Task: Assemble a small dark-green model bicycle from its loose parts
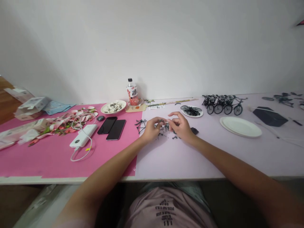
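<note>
My left hand (152,129) and my right hand (180,128) meet fingertip to fingertip just above the table. Between the left thumb and fingers is a small dark part (161,120), mostly hidden. My right thumb and forefinger pinch a thin pale stick-like piece (166,122) that points at it. Loose dark plastic parts (161,134) lie under and between the hands. A black bicycle frame piece (140,125) rests left of my left hand, and a small black object (194,130) lies by my right wrist.
Assembled toy bicycles (224,104) stand in a row at back right, beside a plate (201,114) of black parts. Right of my hands lie stacked white plates (241,127) and a black box (270,116). Leftward are phones (116,129), a power bank (83,135), a bottle (133,93) and petals.
</note>
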`<state>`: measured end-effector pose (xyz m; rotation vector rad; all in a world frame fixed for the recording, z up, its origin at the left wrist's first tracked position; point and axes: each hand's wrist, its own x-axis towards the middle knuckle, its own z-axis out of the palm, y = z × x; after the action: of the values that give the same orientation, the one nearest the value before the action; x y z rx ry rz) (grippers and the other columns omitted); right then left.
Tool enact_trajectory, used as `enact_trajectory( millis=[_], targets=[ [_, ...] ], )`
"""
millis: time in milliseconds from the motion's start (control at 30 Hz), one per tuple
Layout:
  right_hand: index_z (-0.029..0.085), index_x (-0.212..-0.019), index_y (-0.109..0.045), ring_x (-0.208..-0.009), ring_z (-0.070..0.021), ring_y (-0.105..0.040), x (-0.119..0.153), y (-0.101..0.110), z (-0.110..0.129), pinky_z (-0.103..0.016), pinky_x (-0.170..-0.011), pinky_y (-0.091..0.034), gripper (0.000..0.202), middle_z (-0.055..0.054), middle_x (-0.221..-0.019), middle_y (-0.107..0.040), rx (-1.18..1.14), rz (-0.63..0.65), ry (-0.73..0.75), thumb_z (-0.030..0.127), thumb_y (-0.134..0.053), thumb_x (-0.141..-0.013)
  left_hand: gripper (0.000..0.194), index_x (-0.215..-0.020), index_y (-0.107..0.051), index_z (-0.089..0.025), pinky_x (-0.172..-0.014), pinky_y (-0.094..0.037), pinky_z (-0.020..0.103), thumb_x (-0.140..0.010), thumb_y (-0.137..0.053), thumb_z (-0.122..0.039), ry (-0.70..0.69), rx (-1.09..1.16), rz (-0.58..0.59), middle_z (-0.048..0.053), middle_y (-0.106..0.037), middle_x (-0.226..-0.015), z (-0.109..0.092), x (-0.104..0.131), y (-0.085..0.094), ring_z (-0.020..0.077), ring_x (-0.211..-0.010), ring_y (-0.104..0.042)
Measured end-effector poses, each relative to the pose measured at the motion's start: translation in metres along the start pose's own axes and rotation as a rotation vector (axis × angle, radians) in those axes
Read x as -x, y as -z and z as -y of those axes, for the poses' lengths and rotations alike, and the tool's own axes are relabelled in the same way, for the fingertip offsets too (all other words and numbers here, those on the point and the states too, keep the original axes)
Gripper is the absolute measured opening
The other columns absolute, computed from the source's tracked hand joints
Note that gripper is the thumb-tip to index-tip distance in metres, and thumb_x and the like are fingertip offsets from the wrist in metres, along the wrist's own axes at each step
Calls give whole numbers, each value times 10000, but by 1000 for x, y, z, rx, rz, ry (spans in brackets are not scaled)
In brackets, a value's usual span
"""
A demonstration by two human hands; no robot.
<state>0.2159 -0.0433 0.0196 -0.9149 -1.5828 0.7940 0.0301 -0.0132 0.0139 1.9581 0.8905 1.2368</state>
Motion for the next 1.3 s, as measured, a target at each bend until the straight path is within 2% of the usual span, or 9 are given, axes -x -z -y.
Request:
enact_trajectory(
  millis=[133,233,333,467,733,833,967,1067,1300],
  targets=[
    [255,-1111,-528,-504,-141,-476,-1,-2,-6,-249,-503,-380,468,83,-567,-512,6,-44,-50,693,-591,-960,215,-1084,-757,-156,-969,-569,354,-977,-571,-143,-5,-5,-7,93,-798,-995,0,0,0,210,-981,-749],
    [228,-818,-555,-478,-133,-456,-1,-1,-10,-267,-489,-352,552,37,-539,-510,129,-65,-100,751,-489,-983,217,-1091,-760,-165,-978,-565,361,-978,-576,-138,-32,-11,-1,92,-793,-1011,1,0,0,208,-992,-744],
    [234,-536,-427,-455,-133,-435,-2,1,-10,-292,-499,-343,719,0,-463,-457,236,-25,-133,791,-410,-990,237,-1080,-766,-172,-963,-569,349,-960,-574,-101,-100,-19,-15,100,-774,-1054,1,0,1,199,-993,-734],
    [242,-519,-348,-471,-121,-353,-3,1,-6,-296,-496,-273,712,25,-461,-365,286,-32,-125,782,-461,-968,249,-1037,-792,-178,-939,-569,339,-937,-585,-84,-171,-71,-40,111,-750,-1035,4,-1,2,199,-992,-712],
    [236,-608,-237,-561,-115,-234,-3,5,-12,-309,-548,-201,600,46,-561,-223,534,-35,107,601,-436,-1041,213,-1054,-775,-134,-839,-585,307,-932,-602,-158,69,63,68,102,-794,-945,7,-5,1,209,-902,-774],
    [237,-596,-271,-550,-127,-263,-7,11,-10,-328,-559,-212,577,38,-543,-275,690,-21,294,520,-421,-1076,193,-999,-765,-106,-812,-590,301,-900,-657,-231,135,161,151,99,-800,-883,6,-8,5,218,-873,-777],
    [241,-581,-396,-570,-162,-351,-13,19,1,-351,-567,-235,560,-5,-556,-407,819,142,526,456,-441,-1096,241,-930,-772,-97,-807,-586,296,-870,-721,-325,197,232,301,95,-800,-825,4,-11,13,201,-819,-754],
    [245,-562,-421,-578,-176,-390,-16,21,7,-342,-567,-251,582,-31,-562,-454,809,163,470,522,-490,-1070,238,-937,-773,-107,-818,-587,311,-887,-730,-336,182,261,326,97,-795,-836,3,-12,14,203,-827,-753],
    [240,-462,-373,-473,-132,-329,-10,14,-11,-317,-544,-250,703,1,-429,-378,608,-81,111,650,-445,-1027,185,-1058,-783,-152,-841,-594,310,-956,-633,-187,-32,85,107,104,-736,-989,4,-6,3,190,-889,-755]
  ],
)
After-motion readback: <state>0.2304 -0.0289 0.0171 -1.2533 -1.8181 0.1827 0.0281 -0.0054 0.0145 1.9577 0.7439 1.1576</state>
